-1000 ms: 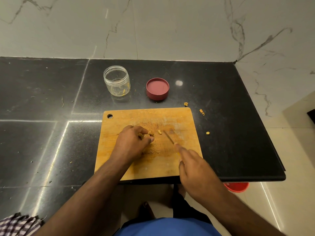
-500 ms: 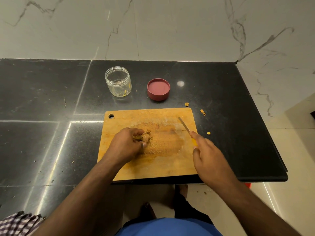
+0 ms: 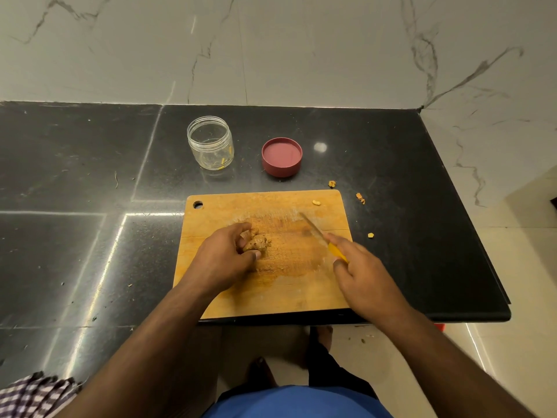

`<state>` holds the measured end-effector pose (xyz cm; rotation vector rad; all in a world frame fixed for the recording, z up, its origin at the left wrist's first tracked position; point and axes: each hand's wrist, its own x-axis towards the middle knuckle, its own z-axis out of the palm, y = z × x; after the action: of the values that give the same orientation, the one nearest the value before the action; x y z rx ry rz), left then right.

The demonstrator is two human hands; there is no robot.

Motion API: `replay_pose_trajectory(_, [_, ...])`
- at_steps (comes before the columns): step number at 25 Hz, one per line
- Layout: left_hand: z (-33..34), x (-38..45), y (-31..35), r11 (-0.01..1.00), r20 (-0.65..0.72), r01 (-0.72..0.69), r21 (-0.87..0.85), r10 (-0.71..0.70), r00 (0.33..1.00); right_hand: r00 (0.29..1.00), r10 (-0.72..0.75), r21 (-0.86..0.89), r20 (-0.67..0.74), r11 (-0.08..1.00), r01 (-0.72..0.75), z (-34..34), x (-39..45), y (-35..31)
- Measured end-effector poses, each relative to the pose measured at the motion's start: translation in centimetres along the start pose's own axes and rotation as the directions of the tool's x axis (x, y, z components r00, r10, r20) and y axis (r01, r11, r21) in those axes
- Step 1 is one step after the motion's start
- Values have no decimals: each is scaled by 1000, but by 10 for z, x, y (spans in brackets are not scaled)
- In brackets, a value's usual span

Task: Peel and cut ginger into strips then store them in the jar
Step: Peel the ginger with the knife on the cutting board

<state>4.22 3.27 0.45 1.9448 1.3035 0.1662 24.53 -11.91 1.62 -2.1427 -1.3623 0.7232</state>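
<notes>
So there's one ginger lump (image 3: 256, 243) on one cutting board (image 3: 271, 291), pinched by the left hand (image 3: 224, 260), while the right hand (image 3: 360, 271) grips one yellow-handled knife (image 3: 324, 238) with its blade just right of the ginger. One open jar (image 3: 210, 143) and one red lid (image 3: 281, 157) sit farther back, well apart from the board, with four loose ginger bits (image 3: 360, 198) around the board's far right corner. The board's near edge lines up with the counter (image 3: 422, 221) lip, and there's bare counter off to the left.

Scuffed matt wooden cutting board (image 3: 271, 297) on glossy black stone counter (image 3: 75, 176); clear plastic jar (image 3: 210, 143); knobbly rough ginger (image 3: 256, 242).
</notes>
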Motion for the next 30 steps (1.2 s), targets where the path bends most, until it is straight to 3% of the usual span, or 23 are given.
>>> replay_pose_trajectory(7, [-3,2,1,1000,92,-9,-7,10,996,976,117,-19,-184,992,-122,-22,27,21])
replay_pose_trajectory(12, [-7,3,-4,999,127,-9,-31,13,992,995,67,12,-74,998,-66,-9,18,16])
replay_pose_trajectory(20, [-8,4,-9,994,123,1,-111,12,992,1000,15,217,-4,976,-14,9,-6,-9])
replay_pose_trajectory(23, [-7,5,-8,999,90,-15,-45,19,996,1000,1,271,18,962,-6,14,-15,-17])
replay_pose_trajectory(30, [4,3,-7,1000,-23,-15,-5,15,1000,999,-40,190,36,981,32,20,-30,-31])
